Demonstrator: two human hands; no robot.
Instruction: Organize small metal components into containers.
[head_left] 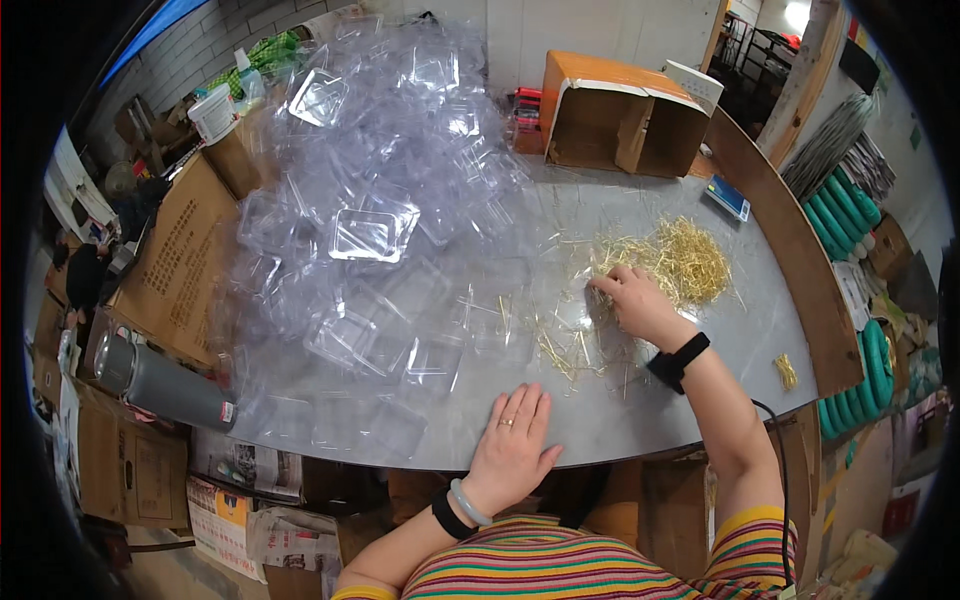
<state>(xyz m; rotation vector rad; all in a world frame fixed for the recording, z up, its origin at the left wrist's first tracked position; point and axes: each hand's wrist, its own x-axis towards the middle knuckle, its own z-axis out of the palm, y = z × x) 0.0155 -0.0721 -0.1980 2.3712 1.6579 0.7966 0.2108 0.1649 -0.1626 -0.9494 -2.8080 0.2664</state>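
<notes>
My left hand [513,448] lies flat on the grey table [455,425] near its front edge, fingers stretched out, holding nothing. My right hand [638,300] reaches to the left side of a heap of thin gold twist ties [690,262]. Its fingers are curled together with the tips down among loose ties; whether one is pinched between them is too small to tell. Scattered gold ties [565,350] lie just left of and below that hand. To the left spreads a big pile of clear plastic boxes [370,235], several of them near my left hand.
An orange cardboard box [625,115] lies on its side at the back. Beside it are a small blue box [728,198] and a wooden rim [800,270]. A small gold bundle [786,372] sits at the right. A grey bottle [165,380] stands past the left edge.
</notes>
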